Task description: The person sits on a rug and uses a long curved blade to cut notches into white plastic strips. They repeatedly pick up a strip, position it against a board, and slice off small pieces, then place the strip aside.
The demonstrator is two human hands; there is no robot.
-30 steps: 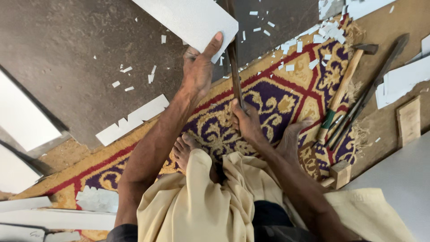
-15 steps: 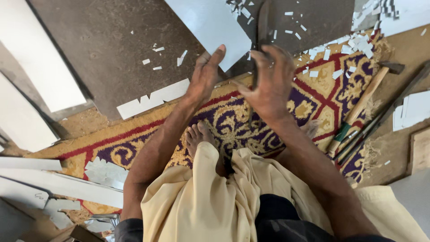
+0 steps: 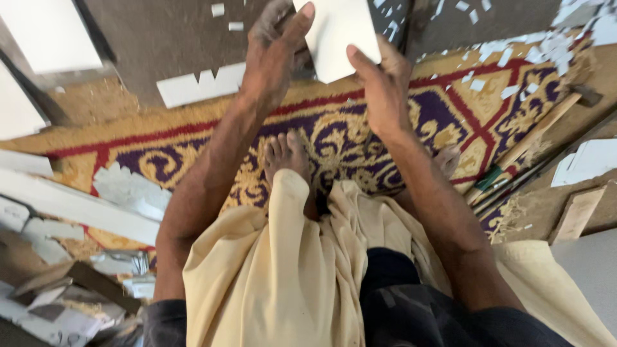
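Note:
A flat white tile piece (image 3: 339, 35) is held up in front of me over the patterned rug (image 3: 443, 112). My left hand (image 3: 273, 54) grips its left edge with the thumb laid on the face. At the lower right edge, my right hand (image 3: 382, 87) holds it, thumb pressed on the white surface. The tile's top runs out of the frame. My bare foot (image 3: 286, 154) rests on the rug below the hands, and cream cloth (image 3: 289, 270) covers my legs.
A hammer (image 3: 546, 119) and long tools (image 3: 508, 183) lie at the rug's right edge. A notched white strip (image 3: 199, 87) lies on the grey floor beyond the rug. White tile slabs (image 3: 77, 205) and offcuts pile at the left. Small white chips (image 3: 514, 48) scatter at the upper right.
Both hands have closed in on the white tile piece and lifted it nearer to me. A second ago the right hand was low by the rug. The view has shifted right.

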